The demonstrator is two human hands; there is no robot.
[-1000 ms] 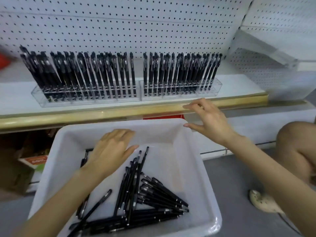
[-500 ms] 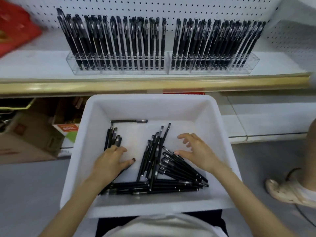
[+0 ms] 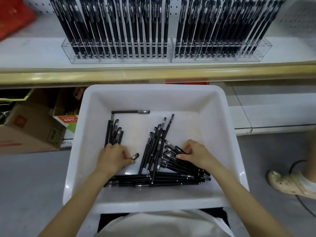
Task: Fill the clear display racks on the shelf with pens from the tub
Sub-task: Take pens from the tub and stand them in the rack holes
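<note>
A white tub (image 3: 227, 127) sits in front of me with several black pens (image 3: 153, 151) loose on its floor. My left hand (image 3: 113, 158) is down in the tub's left half, fingers curled round a black pen (image 3: 135, 156) whose tip sticks out to the right. My right hand (image 3: 196, 153) rests on the pile of pens at the right, fingers curled onto them. Two clear display racks, the left rack (image 3: 119, 53) and the right rack (image 3: 220, 53), stand side by side on the white shelf (image 3: 34, 52), both packed with upright black pens.
A gold rail (image 3: 153, 74) edges the shelf above the tub. Cardboard boxes (image 3: 30, 127) sit under the shelf at the left. A red bag (image 3: 12, 16) lies on the shelf's far left. A foot in a pale clog (image 3: 289, 183) and a black cable are on the grey floor at right.
My view tipped down toward the tub. The right hand came down from the shelf rail into the tub onto the pens; the left hand's fingers curled round a pen.
</note>
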